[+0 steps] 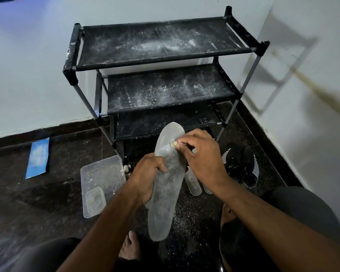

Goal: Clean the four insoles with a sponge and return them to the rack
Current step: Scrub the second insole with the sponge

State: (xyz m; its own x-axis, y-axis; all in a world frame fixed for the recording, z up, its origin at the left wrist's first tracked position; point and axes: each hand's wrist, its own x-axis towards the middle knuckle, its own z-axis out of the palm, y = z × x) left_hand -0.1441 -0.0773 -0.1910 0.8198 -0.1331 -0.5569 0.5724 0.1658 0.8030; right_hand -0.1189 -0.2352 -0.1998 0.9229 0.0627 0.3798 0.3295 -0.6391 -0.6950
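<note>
I am gripping the grey insole [166,185] mid-length in my left hand [145,173], out over the floor near the rack [157,44], while my right hand's [200,158] fingers are pinching a sponge scrap [172,144] against its far end, so hard rubbing is risking bending it or twisting it loose.

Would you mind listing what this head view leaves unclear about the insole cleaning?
- Sponge: mostly hidden inside the right hand grip.
- Other insoles: partly covered by the right hand and the held insole.
- Rack lowest shelf: dark and blocked by both.
</note>
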